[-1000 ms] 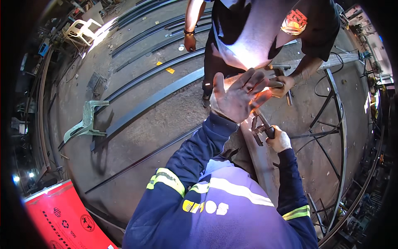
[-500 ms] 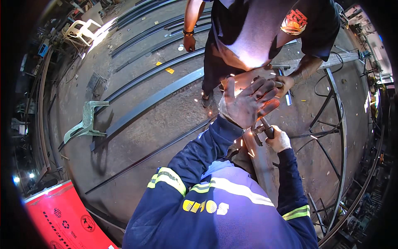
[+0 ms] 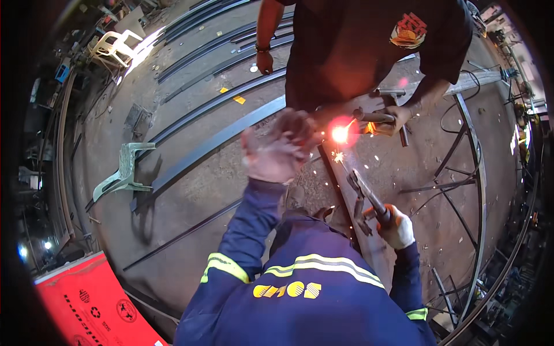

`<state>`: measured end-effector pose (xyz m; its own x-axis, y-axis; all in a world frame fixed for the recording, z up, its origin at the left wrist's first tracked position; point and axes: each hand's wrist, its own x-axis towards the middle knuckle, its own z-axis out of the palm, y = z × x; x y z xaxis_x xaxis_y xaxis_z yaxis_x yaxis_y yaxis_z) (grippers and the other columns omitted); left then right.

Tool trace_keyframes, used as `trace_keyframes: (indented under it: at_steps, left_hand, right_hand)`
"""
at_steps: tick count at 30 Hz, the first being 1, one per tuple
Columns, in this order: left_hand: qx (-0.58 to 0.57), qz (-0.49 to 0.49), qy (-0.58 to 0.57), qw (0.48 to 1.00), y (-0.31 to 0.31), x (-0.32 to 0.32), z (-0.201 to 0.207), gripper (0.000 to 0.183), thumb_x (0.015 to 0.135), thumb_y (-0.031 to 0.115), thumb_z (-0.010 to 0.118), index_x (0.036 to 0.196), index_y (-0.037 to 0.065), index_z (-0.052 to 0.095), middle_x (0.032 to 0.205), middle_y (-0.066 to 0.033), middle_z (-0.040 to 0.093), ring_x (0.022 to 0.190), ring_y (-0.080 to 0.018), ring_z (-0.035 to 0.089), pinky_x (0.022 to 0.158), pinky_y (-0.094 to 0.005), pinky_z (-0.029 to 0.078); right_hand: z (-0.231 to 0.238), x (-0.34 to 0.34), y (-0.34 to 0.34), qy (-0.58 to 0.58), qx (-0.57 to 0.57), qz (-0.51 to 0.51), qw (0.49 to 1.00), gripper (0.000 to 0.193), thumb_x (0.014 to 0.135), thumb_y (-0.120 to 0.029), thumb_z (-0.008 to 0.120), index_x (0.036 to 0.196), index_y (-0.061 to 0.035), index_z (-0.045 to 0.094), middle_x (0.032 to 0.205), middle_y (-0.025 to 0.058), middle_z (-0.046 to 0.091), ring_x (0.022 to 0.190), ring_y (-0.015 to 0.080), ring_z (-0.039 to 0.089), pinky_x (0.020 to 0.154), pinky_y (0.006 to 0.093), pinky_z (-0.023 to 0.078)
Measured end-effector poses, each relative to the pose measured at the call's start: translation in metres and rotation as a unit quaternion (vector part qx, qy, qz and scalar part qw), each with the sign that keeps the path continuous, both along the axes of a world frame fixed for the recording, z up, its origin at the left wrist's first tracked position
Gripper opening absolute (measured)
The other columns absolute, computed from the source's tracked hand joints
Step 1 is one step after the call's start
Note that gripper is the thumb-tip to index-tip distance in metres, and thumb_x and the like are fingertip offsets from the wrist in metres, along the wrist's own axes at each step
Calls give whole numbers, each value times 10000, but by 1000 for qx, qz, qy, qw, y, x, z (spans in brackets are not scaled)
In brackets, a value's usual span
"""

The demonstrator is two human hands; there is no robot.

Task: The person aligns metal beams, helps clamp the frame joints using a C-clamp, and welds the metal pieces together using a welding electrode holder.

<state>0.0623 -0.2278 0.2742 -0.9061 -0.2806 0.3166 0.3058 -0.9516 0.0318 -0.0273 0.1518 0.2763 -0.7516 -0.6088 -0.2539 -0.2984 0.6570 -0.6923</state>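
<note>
My right hand (image 3: 398, 228), in a pale glove, grips the handle of a welding electrode holder (image 3: 369, 193). The holder points up over a flat steel beam (image 3: 353, 199); a thin rod runs from its jaws toward small sparks. Just beyond those sparks glows a bright welding arc (image 3: 340, 134). My gloved left hand (image 3: 277, 150) is raised left of the glare, blurred by motion, its thumb apart from the fingers and nothing seen in it. Across from me, a co-worker's hand (image 3: 393, 118) holds a short metal pipe (image 3: 372, 117) close to the arc.
Long steel bars (image 3: 208, 155) lie across the floor on the left. A green chair (image 3: 124, 172) rests on its side there, and a cream chair (image 3: 115, 46) stands farther back. A red box (image 3: 95, 300) is at lower left. A welded frame (image 3: 479, 190) and cable lie right.
My left hand has moved left, away from the work, uncovering the arc. My right hand and the electrode holder have come down toward me. Red glare now lights the co-worker's shirt.
</note>
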Motion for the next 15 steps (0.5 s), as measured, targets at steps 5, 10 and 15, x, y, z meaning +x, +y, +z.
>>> trace_keyframes:
  at_steps: [5, 10, 15]
  left_hand:
    - [-6, 87, -113, 990, -50, 78, -108, 790, 937, 610, 539, 1469, 33, 447, 1546, -188, 402, 1428, -341, 389, 1195, -518, 287]
    - [-136, 39, -717, 682, -24, 189, -297, 809, 936, 647, 522, 1431, 9, 482, 1501, -199, 473, 1383, -349, 456, 1136, -478, 364]
    - [-506, -357, -712, 332, 48, 322, -397, 691, 945, 623, 501, 1276, 27, 610, 1095, -198, 711, 1010, -351, 676, 891, -469, 512]
  right_hand:
    - [27, 31, 51, -15, 73, -55, 996, 389, 693, -48, 695, 1079, -75, 656, 869, 158, 701, 822, 318, 718, 741, 374, 554]
    - [19, 62, 105, 20, 168, -202, 965, 377, 673, -23, 679, 1046, -57, 644, 857, 181, 681, 799, 335, 699, 731, 385, 542]
    - [-1, 78, 152, 61, 182, -296, 936, 370, 689, 35, 625, 1051, -42, 622, 872, 199, 675, 847, 363, 693, 777, 406, 529]
